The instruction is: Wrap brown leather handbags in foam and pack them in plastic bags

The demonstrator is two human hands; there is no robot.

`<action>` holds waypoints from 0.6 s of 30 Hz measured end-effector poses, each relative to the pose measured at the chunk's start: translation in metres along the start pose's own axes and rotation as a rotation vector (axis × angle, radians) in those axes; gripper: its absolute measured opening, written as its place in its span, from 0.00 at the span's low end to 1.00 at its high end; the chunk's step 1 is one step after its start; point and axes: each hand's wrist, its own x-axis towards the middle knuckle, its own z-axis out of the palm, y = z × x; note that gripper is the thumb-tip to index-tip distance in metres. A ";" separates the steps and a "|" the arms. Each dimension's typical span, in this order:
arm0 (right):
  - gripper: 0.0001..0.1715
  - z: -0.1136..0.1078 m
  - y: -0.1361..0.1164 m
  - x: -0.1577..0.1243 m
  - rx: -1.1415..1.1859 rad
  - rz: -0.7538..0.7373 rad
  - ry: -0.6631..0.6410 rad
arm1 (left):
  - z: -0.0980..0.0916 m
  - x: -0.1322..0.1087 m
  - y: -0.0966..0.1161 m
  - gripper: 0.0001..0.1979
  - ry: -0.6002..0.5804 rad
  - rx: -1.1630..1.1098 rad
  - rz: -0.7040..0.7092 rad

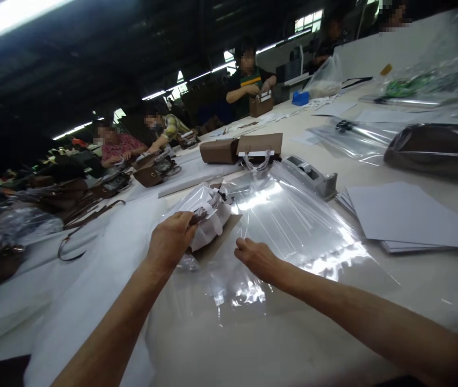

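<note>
My left hand (172, 236) is closed at the near top of a brown handbag (235, 220), by its wrapped handle. White wrapping paper (209, 228) and clear film cover much of that bag. Just right of it, my right hand (255, 259) has its thumb and fingers pinched together on a clear plastic bag (248, 290), which lies spread and shiny on the table. The handbag rests over part of this plastic. More flat clear plastic bags (293, 215) lie beyond my right hand. My left fingertips are partly hidden.
A grey tape dispenser (311, 176) and a stack of white sheets (409, 215) sit to the right. Two brown handbags (218, 152) stand ahead. White foam sheeting (103, 290) covers the left side. A bagged brown handbag (430, 150) lies far right. Several people work across the table.
</note>
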 end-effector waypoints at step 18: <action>0.12 -0.217 -0.094 0.098 -0.432 -0.467 0.546 | -0.136 0.078 -0.057 0.06 0.259 -0.312 0.054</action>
